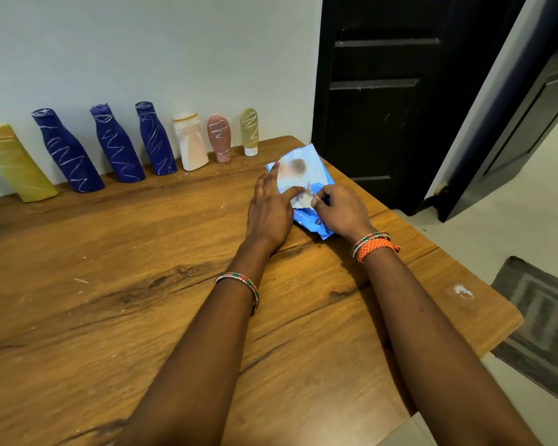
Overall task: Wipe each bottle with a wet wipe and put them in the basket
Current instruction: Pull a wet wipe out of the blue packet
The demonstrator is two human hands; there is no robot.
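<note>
Here, both hands work a blue wipe pack [303, 188] near the table's right edge [400, 220].
Left hand [269, 211] presses flat on the pack; right hand [340, 211] pinches its flap. Seven bottles [116, 146] line the far wall, well apart, with bare wood between.

A wooden table [116, 284] with dark knots and grain streaks carries everything. Along its far edge, against the wall, stand seven bottles in a row: a yellow bottle [13, 162] at far left, three blue bottles [70, 152] [118, 146] [155, 140] scribbled with white lines, a white bottle [190, 143], a pink tube [219, 136] and an olive tube [249, 130] on its white cap. At the far right lies a blue wet-wipe pack [303, 175], and a whitish smudge [461, 292] marks the near right edge.
</note>
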